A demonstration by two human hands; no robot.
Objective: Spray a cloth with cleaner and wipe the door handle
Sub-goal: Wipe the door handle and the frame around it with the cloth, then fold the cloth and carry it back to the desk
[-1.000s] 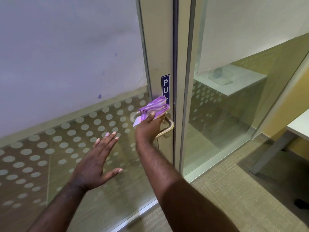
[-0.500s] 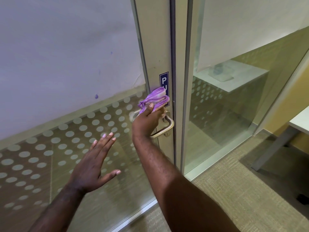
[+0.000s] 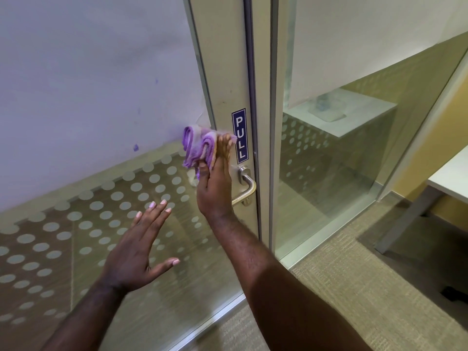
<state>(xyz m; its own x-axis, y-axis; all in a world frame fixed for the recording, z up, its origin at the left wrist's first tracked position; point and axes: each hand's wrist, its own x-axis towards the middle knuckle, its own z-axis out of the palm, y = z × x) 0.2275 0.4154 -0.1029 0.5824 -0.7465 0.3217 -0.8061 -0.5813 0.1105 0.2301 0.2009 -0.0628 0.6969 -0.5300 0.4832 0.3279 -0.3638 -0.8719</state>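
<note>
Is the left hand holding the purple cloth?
No, the left hand is open and holds nothing; the right hand grips the purple cloth.

The cloth [image 3: 200,148], purple and white and bunched into folds, was held against the door's metal frame, above and left of the door handle [image 3: 247,184]. The door handle was a brushed-metal lever near the door's right edge, partly hidden.

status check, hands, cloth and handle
Right hand grips purple cloth, above door handle. Left hand open, empty. Nothing blocking handle.
</note>
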